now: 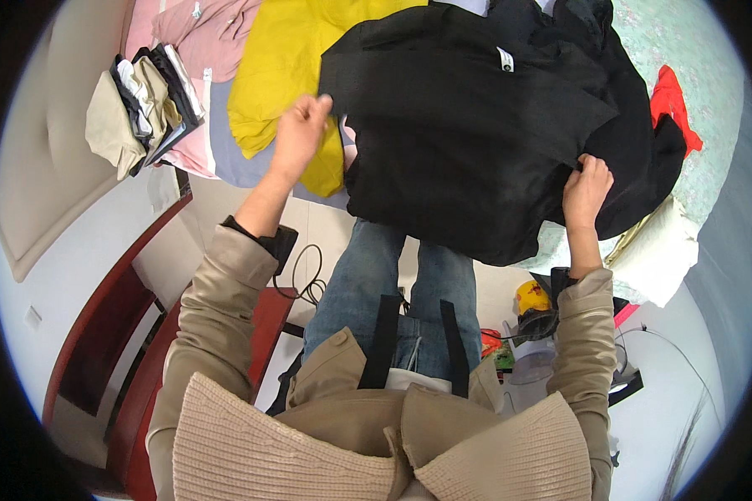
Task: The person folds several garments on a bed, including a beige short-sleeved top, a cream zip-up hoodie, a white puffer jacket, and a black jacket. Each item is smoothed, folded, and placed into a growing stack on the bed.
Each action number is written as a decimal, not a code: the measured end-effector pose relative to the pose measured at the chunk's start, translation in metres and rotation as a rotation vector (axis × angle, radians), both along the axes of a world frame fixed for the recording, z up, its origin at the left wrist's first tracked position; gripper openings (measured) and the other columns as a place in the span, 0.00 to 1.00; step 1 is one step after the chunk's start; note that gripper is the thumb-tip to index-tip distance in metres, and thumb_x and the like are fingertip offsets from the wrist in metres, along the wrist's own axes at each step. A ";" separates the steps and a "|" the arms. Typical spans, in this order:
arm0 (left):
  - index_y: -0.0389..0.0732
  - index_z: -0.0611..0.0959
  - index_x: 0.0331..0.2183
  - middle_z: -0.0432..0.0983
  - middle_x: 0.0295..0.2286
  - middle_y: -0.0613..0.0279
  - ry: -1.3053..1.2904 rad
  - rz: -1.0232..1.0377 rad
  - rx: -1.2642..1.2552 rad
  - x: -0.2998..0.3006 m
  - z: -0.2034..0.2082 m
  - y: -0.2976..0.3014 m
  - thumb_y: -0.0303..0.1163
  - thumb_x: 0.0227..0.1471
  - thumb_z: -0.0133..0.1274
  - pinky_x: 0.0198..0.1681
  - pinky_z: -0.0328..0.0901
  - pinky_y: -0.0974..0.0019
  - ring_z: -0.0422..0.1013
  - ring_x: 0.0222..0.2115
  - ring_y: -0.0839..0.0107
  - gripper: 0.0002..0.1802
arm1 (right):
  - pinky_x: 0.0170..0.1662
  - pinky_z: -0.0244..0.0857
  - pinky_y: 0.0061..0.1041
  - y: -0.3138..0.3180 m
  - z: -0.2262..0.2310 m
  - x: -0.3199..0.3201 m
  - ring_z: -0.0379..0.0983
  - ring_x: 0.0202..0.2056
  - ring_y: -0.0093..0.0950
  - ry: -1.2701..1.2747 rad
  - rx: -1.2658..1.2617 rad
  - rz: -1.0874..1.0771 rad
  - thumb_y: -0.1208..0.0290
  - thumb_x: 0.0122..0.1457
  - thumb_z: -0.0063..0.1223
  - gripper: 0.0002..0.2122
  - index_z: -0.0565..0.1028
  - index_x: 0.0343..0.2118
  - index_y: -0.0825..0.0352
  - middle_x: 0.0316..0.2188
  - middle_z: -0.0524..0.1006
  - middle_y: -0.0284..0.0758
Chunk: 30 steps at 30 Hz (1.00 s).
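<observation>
A black shirt is spread in front of me over the bed's near edge, its lower part hanging toward my legs. It has a small white label near its top. My left hand is closed, its fingertips pinching the shirt's left edge. On the other side, my right hand grips the fabric along the right edge with bent fingers. Another dark garment lies beneath and to the right of the shirt. Left of the shirt, and partly under it, is a mustard-yellow garment.
Folded clothes stand in a row at the far left, near a pink garment. A red cloth and white fabric lie at the right on the pale green floral bedding. A dark red wooden bench stands lower left. Cables hang beside my left leg.
</observation>
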<state>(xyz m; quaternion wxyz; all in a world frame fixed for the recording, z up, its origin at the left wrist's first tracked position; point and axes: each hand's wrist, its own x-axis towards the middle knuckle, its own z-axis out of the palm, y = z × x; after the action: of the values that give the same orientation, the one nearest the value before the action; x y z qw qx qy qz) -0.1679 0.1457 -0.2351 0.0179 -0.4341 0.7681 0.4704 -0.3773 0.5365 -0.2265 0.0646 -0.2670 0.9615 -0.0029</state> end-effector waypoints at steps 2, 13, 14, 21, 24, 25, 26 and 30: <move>0.35 0.72 0.19 0.67 0.15 0.58 -0.143 -0.117 0.050 0.014 -0.023 0.011 0.41 0.50 0.51 0.24 0.60 0.65 0.63 0.17 0.70 0.19 | 0.46 0.55 0.33 0.004 0.004 -0.001 0.64 0.37 0.36 -0.071 -0.086 0.126 0.82 0.43 0.46 0.13 0.68 0.35 0.68 0.31 0.67 0.39; 0.41 0.74 0.25 0.66 0.19 0.72 -0.026 0.282 0.458 0.005 -0.058 0.017 0.38 0.50 0.51 0.26 0.57 0.77 0.60 0.21 0.83 0.11 | 0.38 0.63 0.32 -0.036 -0.012 -0.076 0.69 0.31 0.38 -0.271 -0.110 -0.189 0.71 0.53 0.48 0.11 0.69 0.41 0.63 0.26 0.71 0.41; 0.41 0.74 0.24 0.66 0.19 0.73 -0.053 0.270 0.429 0.004 -0.059 0.015 0.37 0.50 0.52 0.26 0.57 0.76 0.60 0.21 0.83 0.11 | 0.39 0.64 0.33 -0.037 -0.014 -0.082 0.70 0.32 0.39 -0.225 -0.105 -0.224 0.70 0.53 0.48 0.11 0.68 0.40 0.63 0.27 0.71 0.41; 0.40 0.73 0.28 0.67 0.23 0.70 -0.038 0.258 0.397 -0.005 -0.068 0.020 0.41 0.49 0.53 0.28 0.58 0.75 0.62 0.24 0.81 0.14 | 0.39 0.63 0.32 -0.021 -0.032 -0.086 0.70 0.31 0.39 -0.106 -0.354 -0.332 0.71 0.50 0.54 0.17 0.65 0.40 0.74 0.26 0.71 0.43; 0.40 0.71 0.35 0.67 0.30 0.67 -0.097 0.301 0.464 -0.005 -0.065 0.029 0.46 0.49 0.53 0.35 0.59 0.72 0.63 0.32 0.77 0.20 | 0.40 0.63 0.28 0.004 -0.036 -0.051 0.69 0.33 0.33 -0.146 -0.446 -0.522 0.63 0.53 0.51 0.18 0.65 0.39 0.74 0.30 0.71 0.43; 0.38 0.70 0.37 0.67 0.32 0.64 -0.104 0.295 0.444 -0.003 -0.062 0.032 0.46 0.49 0.53 0.37 0.59 0.71 0.63 0.34 0.76 0.22 | 0.40 0.63 0.27 0.013 -0.036 -0.034 0.69 0.34 0.31 -0.319 -0.467 -0.644 0.60 0.54 0.49 0.19 0.66 0.39 0.74 0.32 0.71 0.42; 0.37 0.70 0.39 0.67 0.34 0.62 -0.104 0.292 0.428 -0.003 -0.059 0.035 0.47 0.48 0.52 0.38 0.59 0.70 0.64 0.36 0.74 0.25 | 0.40 0.63 0.26 0.022 -0.034 -0.022 0.68 0.35 0.29 -0.479 -0.476 -0.809 0.57 0.55 0.47 0.21 0.66 0.39 0.73 0.34 0.71 0.42; 0.30 0.68 0.36 0.68 0.27 0.57 -0.106 0.107 -0.319 -0.006 -0.036 0.051 0.38 0.46 0.55 0.33 0.63 0.68 0.66 0.28 0.66 0.22 | 0.47 0.57 0.33 0.034 -0.034 0.009 0.59 0.46 0.28 -0.859 -0.737 -0.912 0.47 0.55 0.44 0.27 0.64 0.46 0.69 0.44 0.64 0.37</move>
<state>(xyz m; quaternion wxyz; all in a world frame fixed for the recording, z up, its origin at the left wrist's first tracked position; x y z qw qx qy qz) -0.1742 0.1969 -0.2716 -0.0358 -0.4961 0.8065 0.3195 -0.3683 0.5701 -0.2608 0.3347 0.1808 0.8035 -0.4580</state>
